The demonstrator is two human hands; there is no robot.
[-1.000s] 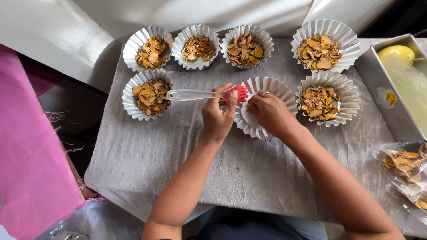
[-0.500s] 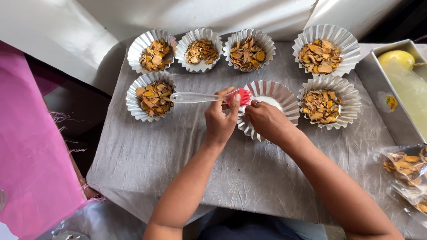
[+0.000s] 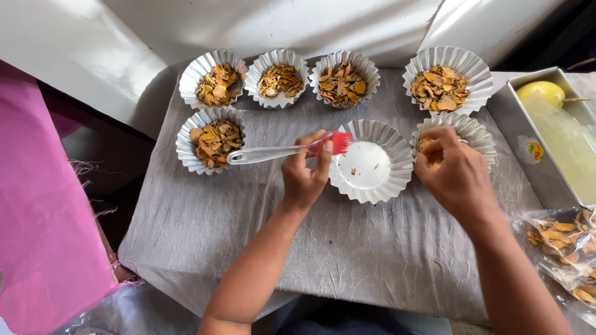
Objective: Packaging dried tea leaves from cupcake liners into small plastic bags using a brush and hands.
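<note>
Likely home food-prep spot: fluted foil cups (image 3: 215, 84) of dried slices on cloth-covered table (image 3: 347, 248), metal tray (image 3: 546, 167).

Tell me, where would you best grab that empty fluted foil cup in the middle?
Probably pinch the empty foil cup by its flared, pleated rim on the near edge, coming from above. The left hand holds the red-tipped pastry brush over its far-left rim, and the right hand is over the neighbouring cup.

Soft daylight, faint shadows (sharp focus throughout)
</note>
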